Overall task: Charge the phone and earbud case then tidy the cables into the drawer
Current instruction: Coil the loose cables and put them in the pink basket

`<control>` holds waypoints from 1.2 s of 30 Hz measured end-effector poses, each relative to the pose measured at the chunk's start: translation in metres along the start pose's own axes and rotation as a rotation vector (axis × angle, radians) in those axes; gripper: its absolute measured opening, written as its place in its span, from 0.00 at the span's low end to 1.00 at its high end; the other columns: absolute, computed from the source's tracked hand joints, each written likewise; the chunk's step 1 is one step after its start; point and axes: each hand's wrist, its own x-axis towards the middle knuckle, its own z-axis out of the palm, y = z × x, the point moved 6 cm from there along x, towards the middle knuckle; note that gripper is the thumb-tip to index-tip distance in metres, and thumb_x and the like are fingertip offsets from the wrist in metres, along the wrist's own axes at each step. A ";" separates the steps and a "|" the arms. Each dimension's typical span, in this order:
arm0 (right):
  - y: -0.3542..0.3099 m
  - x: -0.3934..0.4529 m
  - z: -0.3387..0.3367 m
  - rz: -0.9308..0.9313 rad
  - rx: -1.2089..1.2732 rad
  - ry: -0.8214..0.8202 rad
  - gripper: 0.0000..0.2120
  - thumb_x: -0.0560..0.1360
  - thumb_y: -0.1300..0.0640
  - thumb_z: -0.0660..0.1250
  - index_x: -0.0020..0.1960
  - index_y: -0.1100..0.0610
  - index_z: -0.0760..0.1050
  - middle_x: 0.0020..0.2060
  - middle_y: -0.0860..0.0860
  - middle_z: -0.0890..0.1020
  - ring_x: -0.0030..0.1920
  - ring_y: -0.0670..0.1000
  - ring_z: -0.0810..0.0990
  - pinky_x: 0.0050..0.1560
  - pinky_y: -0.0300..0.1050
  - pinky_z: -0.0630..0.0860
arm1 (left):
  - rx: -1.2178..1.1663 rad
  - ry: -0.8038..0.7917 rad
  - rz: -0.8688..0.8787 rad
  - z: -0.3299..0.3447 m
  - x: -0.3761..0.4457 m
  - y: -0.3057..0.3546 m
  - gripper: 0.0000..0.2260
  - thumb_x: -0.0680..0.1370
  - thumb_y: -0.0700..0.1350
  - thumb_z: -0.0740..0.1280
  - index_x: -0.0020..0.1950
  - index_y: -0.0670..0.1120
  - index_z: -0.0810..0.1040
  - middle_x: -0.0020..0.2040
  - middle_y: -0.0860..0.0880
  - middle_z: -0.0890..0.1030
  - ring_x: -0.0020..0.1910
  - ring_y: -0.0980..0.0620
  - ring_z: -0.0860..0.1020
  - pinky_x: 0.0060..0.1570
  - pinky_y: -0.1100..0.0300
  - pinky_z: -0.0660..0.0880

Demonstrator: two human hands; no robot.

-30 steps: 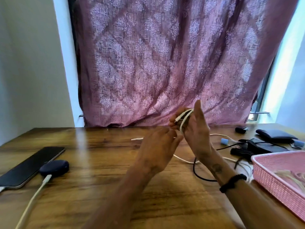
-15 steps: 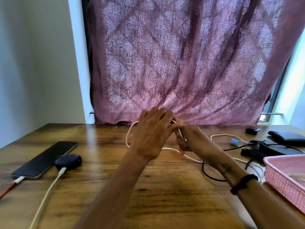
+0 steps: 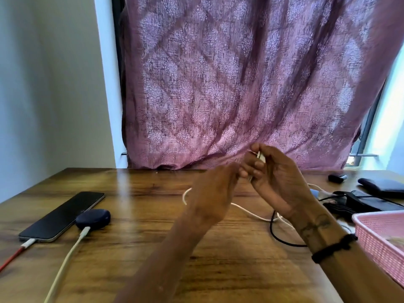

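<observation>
1. The table (image 3: 153,248) fills the lower half of the frame. The winding is best done low over its middle, so that slack drags on wood and does not swing.
2. The phone (image 3: 63,215) lies at lower left with a red cable (image 3: 15,256) plugged in. The earbud case (image 3: 93,218) touches its right edge and has its own pale lead (image 3: 65,261), so charging looks done; these should stay undisturbed.
3. The pink basket (image 3: 380,235) sits at lower right. No drawer shows in the frame.
4. The right hand (image 3: 277,182), centre right, has its fingers curled round a few turns of the white cable (image 3: 251,212), with a plug end showing at the thumb. That grip should stay firm but loose enough to take more loops.
5. The left hand (image 3: 213,193) is blurred; it seems to pinch the cable near the right fingers, though I cannot tell for sure. It should feed even loops.
6. The tail trails across the table, near a black cable (image 3: 282,239). I judge snagging there the main risk.
</observation>
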 end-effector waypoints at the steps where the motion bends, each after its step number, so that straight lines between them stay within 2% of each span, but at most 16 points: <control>1: -0.001 0.001 -0.007 -0.040 -0.031 0.049 0.12 0.85 0.57 0.55 0.47 0.58 0.73 0.31 0.50 0.69 0.30 0.48 0.66 0.42 0.46 0.72 | 0.016 -0.031 0.006 0.004 -0.001 0.005 0.10 0.85 0.50 0.58 0.56 0.50 0.78 0.48 0.48 0.84 0.45 0.44 0.82 0.42 0.47 0.77; 4: -0.003 0.003 -0.022 -0.160 -0.212 0.142 0.11 0.86 0.57 0.57 0.52 0.61 0.75 0.41 0.56 0.80 0.42 0.53 0.80 0.52 0.49 0.79 | 0.099 -0.130 0.038 0.009 0.002 0.014 0.12 0.84 0.52 0.55 0.58 0.51 0.75 0.50 0.48 0.84 0.45 0.42 0.82 0.42 0.45 0.77; 7: -0.012 0.000 -0.027 -0.299 -0.689 0.237 0.14 0.86 0.59 0.57 0.55 0.67 0.77 0.48 0.58 0.85 0.49 0.54 0.86 0.53 0.43 0.82 | 0.158 -0.166 0.102 0.006 0.001 0.017 0.11 0.83 0.53 0.58 0.52 0.50 0.77 0.49 0.48 0.83 0.46 0.42 0.81 0.42 0.46 0.76; 9: -0.013 -0.002 -0.024 -0.320 -1.009 0.241 0.14 0.86 0.60 0.58 0.54 0.66 0.79 0.47 0.56 0.86 0.48 0.47 0.86 0.49 0.36 0.80 | 0.168 -0.146 0.129 0.000 0.003 0.018 0.14 0.82 0.56 0.60 0.48 0.49 0.80 0.47 0.49 0.84 0.46 0.44 0.82 0.41 0.48 0.76; 11: -0.006 -0.004 -0.024 -0.285 -1.228 0.195 0.12 0.86 0.60 0.59 0.50 0.63 0.79 0.43 0.51 0.83 0.42 0.40 0.82 0.44 0.33 0.76 | 0.204 -0.109 0.169 -0.007 0.005 0.020 0.16 0.80 0.60 0.61 0.50 0.51 0.81 0.47 0.52 0.84 0.45 0.47 0.83 0.39 0.50 0.76; 14: 0.012 -0.002 -0.029 -0.150 -1.398 0.113 0.15 0.84 0.61 0.59 0.40 0.60 0.73 0.34 0.51 0.75 0.34 0.43 0.74 0.38 0.50 0.74 | 0.222 -0.071 0.163 -0.024 0.009 0.015 0.11 0.76 0.61 0.67 0.48 0.56 0.81 0.44 0.55 0.84 0.43 0.52 0.82 0.36 0.56 0.72; 15: 0.019 -0.001 -0.029 -0.088 -1.356 0.070 0.16 0.84 0.60 0.58 0.37 0.62 0.72 0.31 0.53 0.74 0.32 0.46 0.73 0.36 0.54 0.72 | 0.197 -0.068 0.148 -0.029 0.009 0.013 0.09 0.75 0.60 0.70 0.47 0.56 0.82 0.43 0.55 0.84 0.42 0.54 0.81 0.36 0.58 0.69; 17: 0.029 -0.002 -0.028 0.066 -1.129 0.031 0.19 0.82 0.56 0.56 0.34 0.60 0.71 0.26 0.55 0.71 0.26 0.49 0.70 0.30 0.50 0.67 | 0.172 -0.057 0.135 -0.036 0.010 0.012 0.09 0.74 0.60 0.73 0.45 0.55 0.82 0.41 0.56 0.82 0.40 0.56 0.79 0.36 0.59 0.65; 19: 0.031 -0.008 -0.027 0.186 -0.978 0.068 0.25 0.85 0.51 0.52 0.31 0.55 0.71 0.25 0.54 0.68 0.22 0.48 0.65 0.27 0.45 0.62 | 0.103 -0.040 0.118 -0.040 0.012 0.013 0.11 0.74 0.61 0.72 0.45 0.55 0.80 0.41 0.57 0.82 0.38 0.60 0.77 0.35 0.59 0.66; 22: 0.029 -0.013 -0.024 0.247 -1.008 0.083 0.35 0.84 0.35 0.46 0.27 0.53 0.69 0.23 0.52 0.65 0.22 0.49 0.60 0.26 0.42 0.57 | 0.020 0.000 0.072 -0.043 0.016 0.004 0.12 0.76 0.62 0.69 0.47 0.55 0.78 0.40 0.58 0.82 0.37 0.62 0.77 0.36 0.60 0.72; 24: 0.029 -0.013 -0.024 0.278 -0.932 0.074 0.35 0.82 0.31 0.48 0.27 0.56 0.63 0.23 0.53 0.62 0.23 0.50 0.57 0.25 0.41 0.56 | -0.005 0.054 0.050 -0.041 0.015 -0.004 0.12 0.78 0.61 0.69 0.47 0.54 0.79 0.40 0.58 0.81 0.38 0.61 0.77 0.37 0.59 0.73; 28: 0.034 -0.011 -0.023 0.353 -0.493 0.021 0.35 0.81 0.33 0.56 0.27 0.57 0.54 0.18 0.51 0.58 0.18 0.49 0.53 0.21 0.36 0.52 | -0.257 0.195 -0.023 -0.028 0.008 0.000 0.10 0.80 0.53 0.70 0.47 0.48 0.81 0.41 0.55 0.79 0.40 0.57 0.76 0.41 0.61 0.71; 31: 0.040 -0.012 -0.016 0.399 -0.191 -0.051 0.34 0.83 0.39 0.58 0.24 0.54 0.55 0.15 0.50 0.57 0.16 0.49 0.49 0.19 0.34 0.50 | -0.284 0.250 -0.027 -0.016 0.005 0.000 0.10 0.84 0.51 0.65 0.49 0.46 0.81 0.42 0.52 0.79 0.41 0.52 0.76 0.43 0.52 0.74; 33: 0.044 -0.013 -0.008 0.421 -0.065 -0.103 0.34 0.84 0.41 0.57 0.24 0.53 0.54 0.14 0.49 0.58 0.16 0.48 0.48 0.18 0.34 0.50 | -0.318 0.215 -0.032 -0.010 0.003 -0.002 0.12 0.86 0.51 0.60 0.49 0.47 0.79 0.41 0.52 0.78 0.40 0.50 0.76 0.44 0.46 0.74; 34: 0.044 -0.013 -0.004 0.422 -0.010 -0.130 0.33 0.84 0.42 0.57 0.24 0.53 0.54 0.14 0.49 0.57 0.16 0.48 0.48 0.19 0.35 0.49 | -0.383 0.179 -0.071 -0.007 0.001 -0.001 0.14 0.87 0.51 0.58 0.49 0.47 0.78 0.41 0.52 0.79 0.40 0.51 0.77 0.44 0.45 0.75; 36: 0.042 -0.013 -0.001 0.381 0.077 -0.159 0.32 0.85 0.44 0.55 0.25 0.53 0.54 0.16 0.50 0.55 0.16 0.47 0.47 0.19 0.36 0.48 | -0.623 0.090 -0.237 0.003 -0.007 0.003 0.17 0.87 0.54 0.54 0.52 0.48 0.79 0.45 0.53 0.83 0.46 0.56 0.81 0.49 0.55 0.77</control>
